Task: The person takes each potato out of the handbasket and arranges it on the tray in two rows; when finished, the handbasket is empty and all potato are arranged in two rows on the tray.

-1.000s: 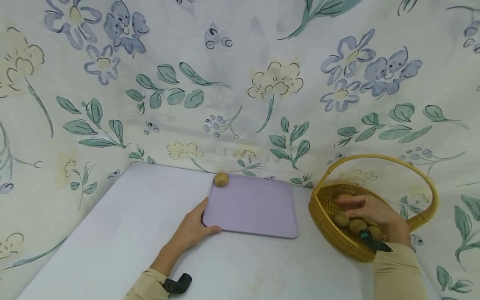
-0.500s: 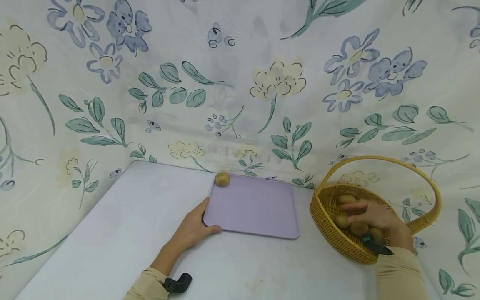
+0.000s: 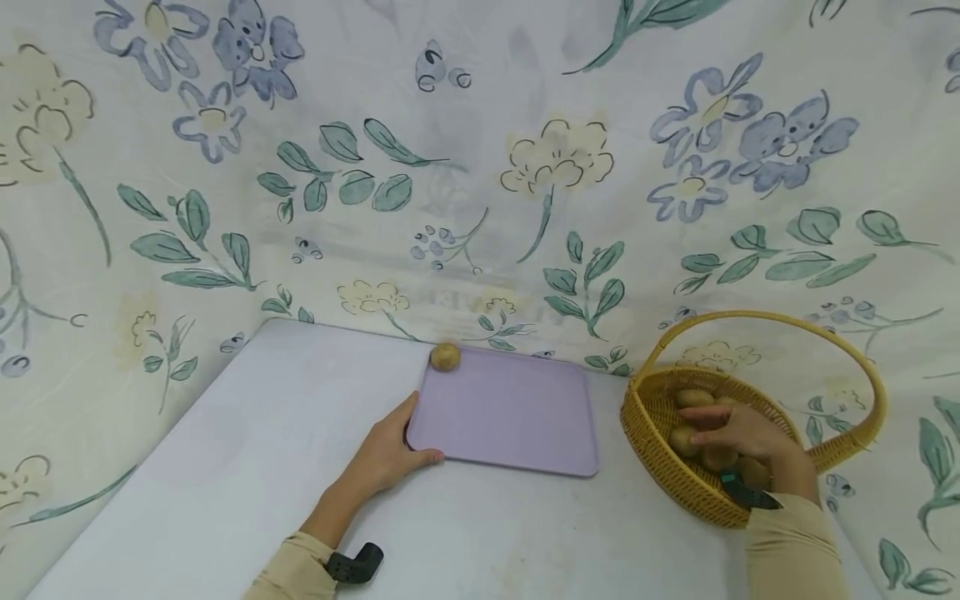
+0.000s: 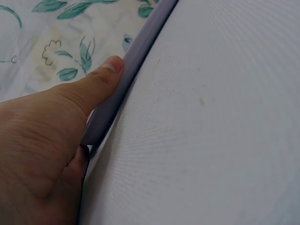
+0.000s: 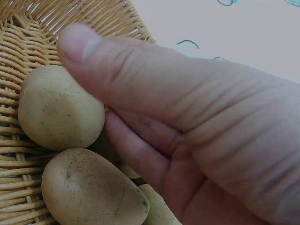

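My left hand [image 3: 382, 452] grips the near left corner of a lilac rectangular tray [image 3: 510, 412]. Its thumb lies along the front rim, pressed against it in the left wrist view, and the other fingers run along the left side. One potato [image 3: 446, 357] sits in the tray's far left corner. My right hand [image 3: 750, 432] reaches into a wicker basket [image 3: 645, 425] holding several potatoes. In the right wrist view, the thumb hovers over a round potato [image 5: 61, 110], with the fingers loosely bent beside it; an oval potato [image 5: 91, 190] lies below. Some fingertips are hidden.
The basket's tall arched handle [image 3: 757, 314] rises over the right hand. Both stand on a white table [image 3: 300, 392] against a flower-patterned cloth backdrop [image 3: 465, 167]. Black wrist devices are strapped at both sleeves.
My right hand has shifted slightly inside the basket, uncovering a potato at the back. The left hand, the tray and the potato on it stay in place.
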`<state>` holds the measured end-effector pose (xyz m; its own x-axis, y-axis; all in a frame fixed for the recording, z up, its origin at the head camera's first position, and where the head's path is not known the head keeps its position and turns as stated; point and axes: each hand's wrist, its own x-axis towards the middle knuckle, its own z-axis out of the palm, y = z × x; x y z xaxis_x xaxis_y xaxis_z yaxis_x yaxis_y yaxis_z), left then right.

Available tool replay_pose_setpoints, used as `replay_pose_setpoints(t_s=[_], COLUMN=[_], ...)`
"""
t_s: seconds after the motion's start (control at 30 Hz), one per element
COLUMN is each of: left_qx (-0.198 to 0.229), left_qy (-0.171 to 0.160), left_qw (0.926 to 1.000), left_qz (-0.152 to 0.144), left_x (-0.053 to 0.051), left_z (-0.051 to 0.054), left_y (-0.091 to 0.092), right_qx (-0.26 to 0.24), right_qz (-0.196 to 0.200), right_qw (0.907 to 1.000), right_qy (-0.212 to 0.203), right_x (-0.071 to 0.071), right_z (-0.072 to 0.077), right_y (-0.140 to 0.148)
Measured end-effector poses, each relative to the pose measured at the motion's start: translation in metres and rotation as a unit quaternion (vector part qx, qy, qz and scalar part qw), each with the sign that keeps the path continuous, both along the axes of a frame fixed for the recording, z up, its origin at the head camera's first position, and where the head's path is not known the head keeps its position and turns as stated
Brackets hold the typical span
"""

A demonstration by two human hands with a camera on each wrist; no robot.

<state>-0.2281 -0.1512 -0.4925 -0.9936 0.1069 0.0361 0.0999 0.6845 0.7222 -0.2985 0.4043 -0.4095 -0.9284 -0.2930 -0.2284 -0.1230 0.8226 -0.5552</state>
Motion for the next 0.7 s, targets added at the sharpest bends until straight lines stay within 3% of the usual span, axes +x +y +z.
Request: replay_pose_setpoints(t_s=[0.2,0.43,0.57,0.7], left_qx=[0.0,0.0,0.003,0.003], left_qy=[-0.003,-0.008,-0.008,-0.003], left_qw=[1.0,1.0,1.0,1.0], left_qz=[0.002,0.001,0.0,0.0], left_x=[0.0001,-0.0008,-0.0007,-0.0013], left_z=[-0.0013,-0.0007,-0.0015,-0.0018], left_y=[-0.0005,-0.002,-0.0023,-0.0021], right_qx=[0.008,-0.018,-0.005,-0.023], right_qz=[0.009,-0.017,0.018,0.037], right_qw=[0.9999,0.9981,0.9994,0.9987], right_qy=[-0.002,-0.056,-0.029,-0.028], right_x=[-0.0029,-0.0047,-0.006,-0.0073], right_z=[-0.0042,-0.0046,-0.0049,-0.0067], right_y=[-0.0001,-0.0032,-0.0044,-0.0036])
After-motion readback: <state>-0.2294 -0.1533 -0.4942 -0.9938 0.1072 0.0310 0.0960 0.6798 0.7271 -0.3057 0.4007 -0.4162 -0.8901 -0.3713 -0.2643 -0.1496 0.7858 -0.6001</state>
